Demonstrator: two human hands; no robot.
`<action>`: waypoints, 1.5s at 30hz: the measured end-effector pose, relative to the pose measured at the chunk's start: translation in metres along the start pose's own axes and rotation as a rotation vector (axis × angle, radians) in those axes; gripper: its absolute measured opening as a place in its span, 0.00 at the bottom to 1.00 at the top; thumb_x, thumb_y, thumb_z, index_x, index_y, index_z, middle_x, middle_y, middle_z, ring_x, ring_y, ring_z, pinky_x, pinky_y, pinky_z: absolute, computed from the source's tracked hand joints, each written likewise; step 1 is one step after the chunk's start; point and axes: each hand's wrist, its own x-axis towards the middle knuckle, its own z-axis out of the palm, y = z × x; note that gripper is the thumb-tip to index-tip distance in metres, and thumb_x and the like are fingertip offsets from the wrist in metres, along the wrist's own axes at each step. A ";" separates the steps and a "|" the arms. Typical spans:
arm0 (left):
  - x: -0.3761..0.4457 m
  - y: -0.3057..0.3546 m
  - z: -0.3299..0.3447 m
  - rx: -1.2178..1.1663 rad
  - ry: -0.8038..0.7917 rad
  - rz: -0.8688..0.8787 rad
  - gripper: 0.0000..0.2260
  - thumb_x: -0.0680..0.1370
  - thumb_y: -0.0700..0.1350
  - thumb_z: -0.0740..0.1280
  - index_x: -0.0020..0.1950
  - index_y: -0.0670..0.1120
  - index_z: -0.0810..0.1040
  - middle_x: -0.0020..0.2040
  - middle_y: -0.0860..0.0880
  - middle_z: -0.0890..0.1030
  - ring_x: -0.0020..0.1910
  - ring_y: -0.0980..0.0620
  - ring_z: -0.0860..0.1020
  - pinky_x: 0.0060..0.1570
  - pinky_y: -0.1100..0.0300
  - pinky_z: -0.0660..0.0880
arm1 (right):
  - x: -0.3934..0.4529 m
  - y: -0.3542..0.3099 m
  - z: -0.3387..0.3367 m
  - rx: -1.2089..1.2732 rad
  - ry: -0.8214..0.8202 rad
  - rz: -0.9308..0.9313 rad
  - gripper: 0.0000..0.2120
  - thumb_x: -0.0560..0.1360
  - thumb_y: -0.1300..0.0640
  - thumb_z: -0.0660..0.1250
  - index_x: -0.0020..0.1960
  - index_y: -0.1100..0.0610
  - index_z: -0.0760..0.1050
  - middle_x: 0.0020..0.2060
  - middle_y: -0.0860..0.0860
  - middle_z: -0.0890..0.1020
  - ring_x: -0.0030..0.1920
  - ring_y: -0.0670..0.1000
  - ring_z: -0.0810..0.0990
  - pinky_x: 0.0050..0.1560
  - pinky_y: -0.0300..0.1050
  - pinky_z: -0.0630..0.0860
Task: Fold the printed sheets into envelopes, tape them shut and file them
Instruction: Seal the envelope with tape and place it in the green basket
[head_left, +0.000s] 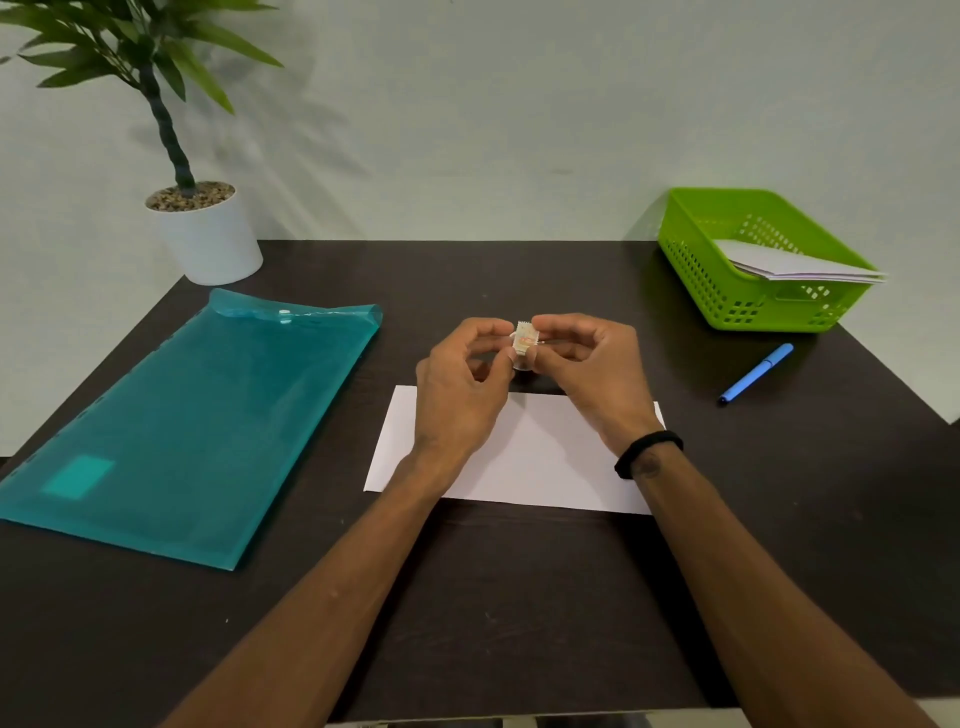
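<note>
Both hands are working a small tape piece (523, 339) above the folded sheet's (519, 457) far edge: left hand (460, 389) and right hand (589, 369) are pinching it between fingertips. Best keeping it taut, sticky side off fingers, landing it centred across the flap.

A single head-worn wide-angle camera looks forward and down over a dark table (519, 597) toward a pale wall (519, 104). Both forearms enter from the bottom edge. The view sits near the table's front edge and covers the tabletop to its far edge.
</note>
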 end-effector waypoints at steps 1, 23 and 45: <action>-0.001 0.001 0.000 0.024 0.003 0.010 0.12 0.80 0.45 0.73 0.64 0.50 0.81 0.54 0.61 0.82 0.50 0.67 0.81 0.50 0.75 0.76 | 0.001 0.000 -0.002 -0.016 0.011 0.005 0.18 0.72 0.59 0.81 0.61 0.56 0.84 0.51 0.48 0.88 0.50 0.45 0.88 0.51 0.41 0.85; -0.036 0.016 0.025 0.434 -0.506 0.434 0.26 0.74 0.70 0.68 0.66 0.57 0.79 0.47 0.59 0.71 0.48 0.57 0.71 0.49 0.58 0.73 | -0.045 -0.003 -0.125 -0.289 -0.039 0.271 0.11 0.75 0.61 0.78 0.57 0.60 0.85 0.44 0.52 0.89 0.43 0.49 0.89 0.51 0.44 0.85; -0.036 0.017 0.025 0.621 -0.585 0.455 0.25 0.79 0.71 0.57 0.74 0.65 0.73 0.48 0.53 0.70 0.47 0.54 0.72 0.43 0.59 0.67 | -0.047 -0.024 -0.087 -0.774 -0.103 0.153 0.11 0.76 0.61 0.76 0.58 0.58 0.85 0.51 0.53 0.86 0.47 0.48 0.85 0.44 0.32 0.76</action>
